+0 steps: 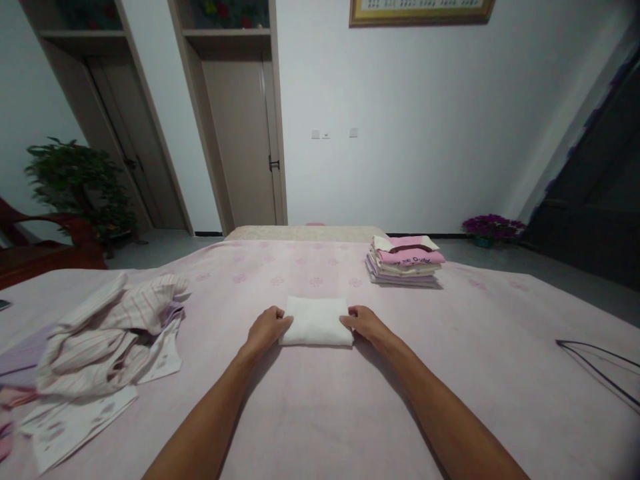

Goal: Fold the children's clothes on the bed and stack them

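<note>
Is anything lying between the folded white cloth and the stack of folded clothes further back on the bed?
Nothing visible. Both hands, left hand and right hand, rest on the white cloth; only bare pink bedspread lies between it and the stack.
</note>
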Tool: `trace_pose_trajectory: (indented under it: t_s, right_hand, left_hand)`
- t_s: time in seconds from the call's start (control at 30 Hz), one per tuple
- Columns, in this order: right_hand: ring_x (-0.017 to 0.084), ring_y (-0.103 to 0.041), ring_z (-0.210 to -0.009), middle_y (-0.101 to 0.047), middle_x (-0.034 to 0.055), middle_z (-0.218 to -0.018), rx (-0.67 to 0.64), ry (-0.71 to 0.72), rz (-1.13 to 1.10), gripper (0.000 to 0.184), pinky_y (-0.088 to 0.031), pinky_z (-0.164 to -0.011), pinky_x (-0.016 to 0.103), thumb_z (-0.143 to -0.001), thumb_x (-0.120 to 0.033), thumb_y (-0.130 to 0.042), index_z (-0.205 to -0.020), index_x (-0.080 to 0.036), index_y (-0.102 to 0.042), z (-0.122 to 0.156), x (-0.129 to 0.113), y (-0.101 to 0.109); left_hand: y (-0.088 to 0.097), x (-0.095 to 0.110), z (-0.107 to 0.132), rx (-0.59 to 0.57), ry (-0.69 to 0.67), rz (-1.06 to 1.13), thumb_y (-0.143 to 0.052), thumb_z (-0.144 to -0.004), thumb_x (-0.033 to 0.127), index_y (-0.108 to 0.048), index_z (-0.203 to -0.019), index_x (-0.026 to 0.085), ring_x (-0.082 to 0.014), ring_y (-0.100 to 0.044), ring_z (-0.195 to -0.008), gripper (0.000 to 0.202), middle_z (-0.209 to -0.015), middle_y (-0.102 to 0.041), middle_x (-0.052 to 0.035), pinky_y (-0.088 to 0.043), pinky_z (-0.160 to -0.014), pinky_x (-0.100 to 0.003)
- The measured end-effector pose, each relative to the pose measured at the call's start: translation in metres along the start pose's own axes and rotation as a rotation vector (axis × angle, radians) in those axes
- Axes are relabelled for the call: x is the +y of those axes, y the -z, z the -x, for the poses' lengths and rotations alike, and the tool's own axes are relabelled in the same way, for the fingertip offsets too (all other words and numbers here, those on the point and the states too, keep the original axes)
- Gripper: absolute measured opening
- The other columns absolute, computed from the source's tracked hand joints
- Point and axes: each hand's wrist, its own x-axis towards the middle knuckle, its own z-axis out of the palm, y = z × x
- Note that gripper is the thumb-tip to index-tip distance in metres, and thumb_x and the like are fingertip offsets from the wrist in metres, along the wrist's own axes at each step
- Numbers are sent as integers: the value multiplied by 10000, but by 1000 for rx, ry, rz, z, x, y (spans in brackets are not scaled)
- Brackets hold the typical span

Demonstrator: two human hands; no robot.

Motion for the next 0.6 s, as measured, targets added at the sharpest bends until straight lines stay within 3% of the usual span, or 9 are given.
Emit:
trace_pose_trajectory:
  t_s: [0.13,0.23,0.33,0.43,0.5,0.6]
  right_hand:
    - [87,-391,-440,-538,-10,-502,-80,-43,-3,135,-247,-457,233,-637,-223,-694,-719,-119,-666,2,-6,5]
    - [107,-462,-506,-616,15,-625,-88,10,-50,203,-299,-481,227,-621,-221,-680,-804,-136,-661,5,-11,8]
    - [151,-547,-667,-650,34,-821,116,286,23,281,-405,-588,248,-629,-203,-667,-906,-171,-630,8,-12,11]
    - [175,-553,-792,-601,33,-921,305,625,230,203,-439,-707,276,-711,-190,-626,-910,-206,-583,16,-4,16]
    - [173,-545,-827,-572,30,-938,271,789,345,184,-430,-737,273,-754,-129,-559,-916,-216,-556,24,7,20]
    - [156,-532,-794,-550,14,-906,113,891,480,257,-408,-702,248,-743,-40,-502,-922,-222,-527,34,22,27]
  left_hand:
    - [-2,-4,-1,-22,-43,217,-610,-724,352,-556,-815,184,-151,-569,-601,198,-716,-622,-19,-381,-535,-246]
    - [1,1,2,-32,-105,330,-604,-727,348,-544,-860,188,-131,-572,-622,217,-765,-622,-5,-409,-549,-231]
    - [7,7,7,-8,-211,430,-646,-731,354,-539,-895,205,-120,-538,-603,246,-721,-586,35,-400,-550,-222]
    - [11,10,15,58,-407,393,-669,-727,277,-574,-891,206,-132,-548,-676,202,-759,-608,26,-419,-625,-234]
    - [12,8,21,43,-529,268,-649,-727,207,-606,-879,206,-148,-569,-773,158,-851,-640,2,-430,-699,-247]
    - [11,1,28,-57,-656,112,-589,-714,118,-596,-805,205,-166,-573,-851,126,-911,-635,-19,-432,-752,-260]
